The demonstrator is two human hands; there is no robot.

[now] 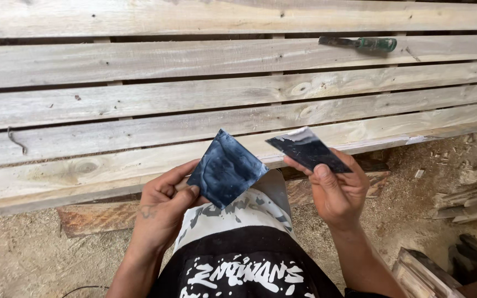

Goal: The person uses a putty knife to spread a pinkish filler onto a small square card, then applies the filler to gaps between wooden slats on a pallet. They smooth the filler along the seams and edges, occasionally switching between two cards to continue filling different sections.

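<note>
Gripping a dark blue-black, square, shiny flexible sheet (pixel 227 169) by its lower left corner between thumb and fingers, the left hand (pixel 161 207) holds it tilted like a diamond above the person's knee, just in front of the pale slatted wooden platform (pixel 139 105). Beside it but apart, the right hand (pixel 335 190) pinches a second dark, flat, glossy rectangular piece (pixel 307 150) between thumb and forefinger, angled nearly edge-on, so the two pieces do not touch. On an upper slat, well away from both hands, lies a green-handled screwdriver (pixel 360 43), and sawdust-strewn ground (pixel 23 254) with wood offcuts (pixel 470 193) spreads below.
</note>
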